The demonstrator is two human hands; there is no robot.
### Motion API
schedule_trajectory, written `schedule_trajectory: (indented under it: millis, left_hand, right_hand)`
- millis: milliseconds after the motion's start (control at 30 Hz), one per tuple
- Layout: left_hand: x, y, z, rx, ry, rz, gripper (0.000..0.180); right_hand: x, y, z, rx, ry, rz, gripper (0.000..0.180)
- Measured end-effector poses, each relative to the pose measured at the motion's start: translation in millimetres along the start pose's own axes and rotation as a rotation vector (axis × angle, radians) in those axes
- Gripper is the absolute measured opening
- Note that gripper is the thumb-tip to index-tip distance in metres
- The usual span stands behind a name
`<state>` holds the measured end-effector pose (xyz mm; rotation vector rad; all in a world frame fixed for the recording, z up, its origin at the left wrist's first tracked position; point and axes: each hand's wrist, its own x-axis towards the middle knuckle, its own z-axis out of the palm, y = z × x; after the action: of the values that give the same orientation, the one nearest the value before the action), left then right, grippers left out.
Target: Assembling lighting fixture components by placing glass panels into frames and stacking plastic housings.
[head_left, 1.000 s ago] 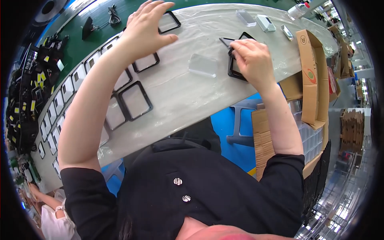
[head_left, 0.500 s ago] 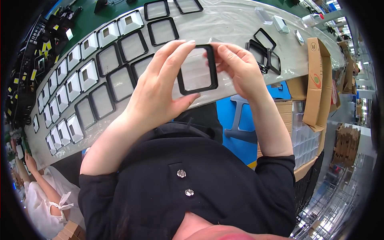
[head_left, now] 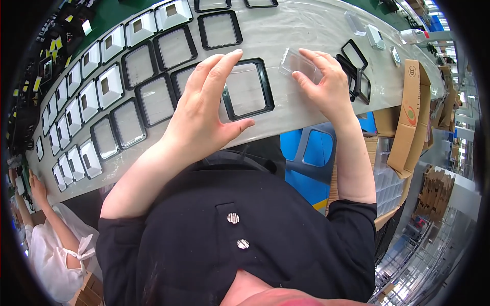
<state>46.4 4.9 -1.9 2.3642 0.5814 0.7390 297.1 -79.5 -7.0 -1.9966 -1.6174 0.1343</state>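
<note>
My left hand has its fingers and thumb stretched apart beside a black rectangular frame. That frame appears to lie on the table, and the hand partly hides its left side. My right hand has its thumb and fingers across a clear plastic piece, gripping it by the edges. The piece is see-through and partly covered by the fingers. To the left of my left hand are rows of black frames and white housings with a square opening.
Several black frames lie piled right of my right hand. Farther back are clear and white cases and a bottle. A cardboard box and a blue stool stand near the table's right side. Another person's arm is at lower left.
The black frame has gone from between my hands to the table, its face more level. My right hand has left it and now takes hold of the clear piece. The view has shifted slightly.
</note>
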Motion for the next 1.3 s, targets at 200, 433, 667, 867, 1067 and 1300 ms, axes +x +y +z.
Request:
schedule_trajectory:
  millis: [200, 433, 667, 867, 1067, 1300]
  left_hand:
    - [2.3, -3.1, 9.9, -0.048, 0.039, -0.038, 0.102]
    - [1.8, -2.4, 24.5, -0.293, 0.146, -0.031, 0.106]
    - [-2.7, 0.7, 10.4, -0.174, 0.139, -0.002, 0.108]
    - [-5.4, 1.1, 10.3, -0.312, 0.142, 0.023, 0.110]
    - [-8.8, 9.5, -2.6, -0.333, 0.093, -0.010, 0.114]
    - [-7.0, 13.7, -8.9, -0.269, 0.108, 0.145, 0.120]
  right_hand:
    - [-0.2, -37.6, -8.4, 0.153, 0.077, -0.031, 0.047]
    - [-13.7, -88.2, 24.4, 0.047, 0.192, -0.252, 0.033]
    - [-6.4, -84.1, -0.3, 0.479, 0.141, 0.046, 0.016]
    - [-17.3, -100.7, 15.1, 0.539, 0.182, 0.115, 0.019]
    - [-20.9, -92.2, 3.9, 0.407, 0.178, -0.006, 0.045]
    - [-14.9, -93.0, 4.9, 1.257, -0.228, 0.287, 0.061]
